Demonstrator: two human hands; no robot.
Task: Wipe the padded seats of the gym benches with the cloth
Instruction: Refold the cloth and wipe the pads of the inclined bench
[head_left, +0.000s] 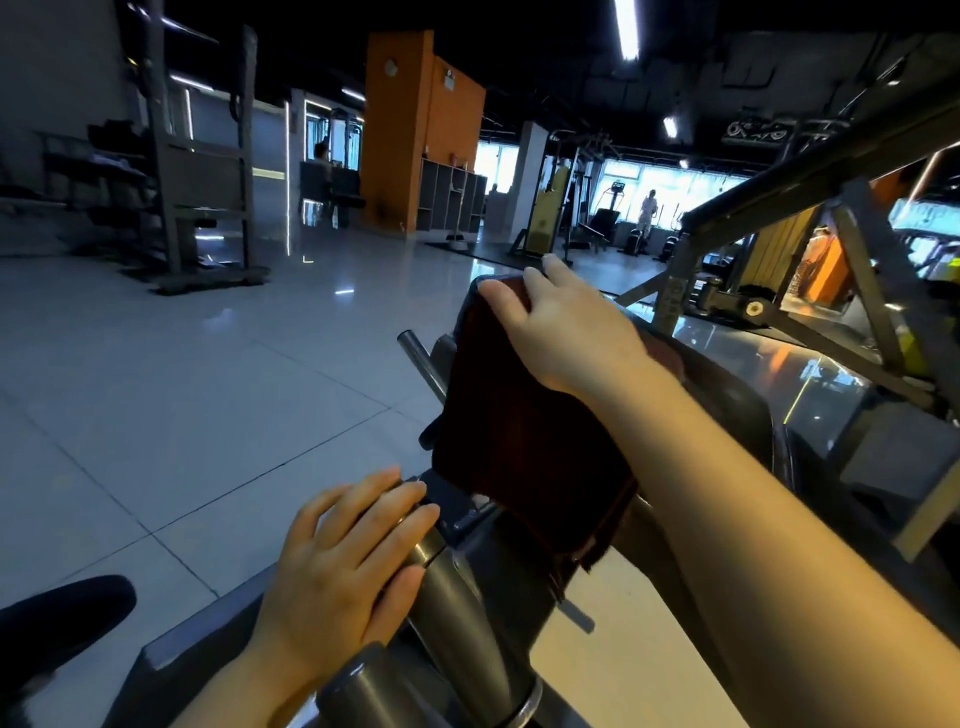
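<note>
Head view: nearest, the left hand (343, 561) lies flat with fingers straight and together on a grey metal tube (452, 597) of the bench frame, holding nothing. Just beyond it, the dark red cloth (524, 441) drapes over the black padded seat (727, 395), its lower edge hanging down the near side. The right hand (566, 327) presses the cloth's far end onto the pad, fingers spread and bent over the top edge. Farther off stand an orange pillar (410, 130) and a dark rack (202, 171) on the tiled floor (182, 364).
</note>
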